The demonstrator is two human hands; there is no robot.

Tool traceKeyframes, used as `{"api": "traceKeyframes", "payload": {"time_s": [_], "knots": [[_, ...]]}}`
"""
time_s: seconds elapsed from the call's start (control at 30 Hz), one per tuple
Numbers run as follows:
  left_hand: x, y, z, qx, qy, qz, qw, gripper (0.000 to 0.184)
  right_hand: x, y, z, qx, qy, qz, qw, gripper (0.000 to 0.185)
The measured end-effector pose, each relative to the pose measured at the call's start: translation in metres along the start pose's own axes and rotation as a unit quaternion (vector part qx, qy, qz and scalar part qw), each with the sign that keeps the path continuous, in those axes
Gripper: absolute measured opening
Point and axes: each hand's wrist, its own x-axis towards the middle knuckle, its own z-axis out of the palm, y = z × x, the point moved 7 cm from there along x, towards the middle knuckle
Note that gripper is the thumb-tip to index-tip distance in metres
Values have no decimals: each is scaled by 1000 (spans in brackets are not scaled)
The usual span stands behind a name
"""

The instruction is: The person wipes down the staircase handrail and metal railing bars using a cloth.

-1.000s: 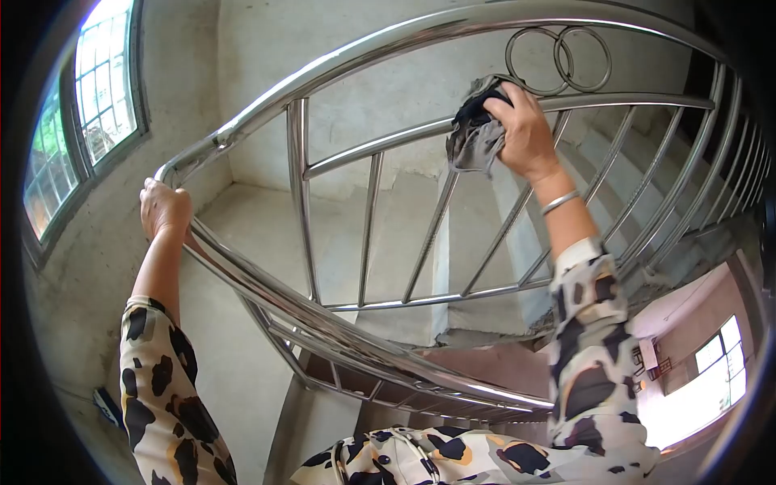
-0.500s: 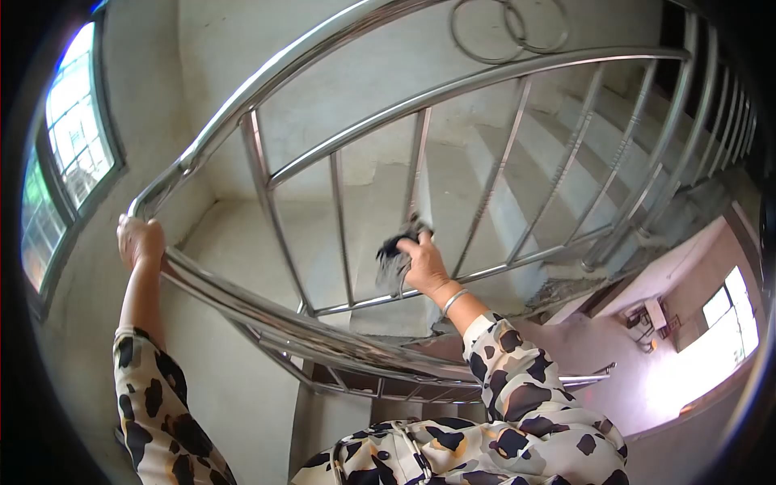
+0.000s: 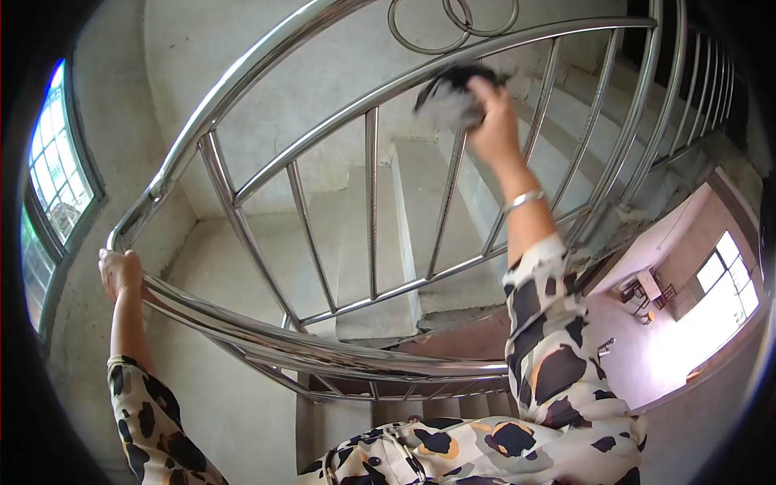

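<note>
— Since half a second ago, the right hand point(image 3: 495, 125) has risen with its cloth point(image 3: 451, 99) from low among the upright bars point(image 3: 372, 202) to the middle rail point(image 3: 558, 29). Everything else has slid a little in the head view.

— How is that hand set?

— Fingers closed around the dark and grey cloth, all blurred. Its upper edge meets the middle rail's lower side in view; whether it presses there, I cannot tell.

— And the left hand point(image 3: 121, 271)?

— Wrapped around the bend of the handrail point(image 3: 242, 74), left of the middle rail's lower end, just as before.

— What lies around?

— Two linked rings point(image 3: 466, 30) just above the middle rail, the bars running down from it, and concrete steps point(image 3: 364, 234) behind it. Far to its left is a barred window point(image 3: 61, 162).

— Anything on the right wrist?

— One silver bracelet point(image 3: 525, 199), below the middle rail, above a patterned sleeve point(image 3: 558, 364).
</note>
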Motion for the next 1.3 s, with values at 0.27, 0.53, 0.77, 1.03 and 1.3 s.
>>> {"api": "traceKeyframes", "payload": {"time_s": [0.27,0.53,0.77,1.03,1.3], "knots": [[-5,2,-2,4,-32,-23,999,49,-285,28,79,-117,-264,169,942,40],[3,1,7,7,-53,-9,999,48,-162,54,-2,82,4,174,981,44],[24,-17,21,18,11,11,1000,50,71,41,-103,-220,145,-98,960,49],[30,-24,29,20,17,8,1000,55,-43,75,-58,-206,10,56,977,45],[30,-22,29,5,-5,5,1000,47,-258,91,0,-185,-99,171,963,44]]}}
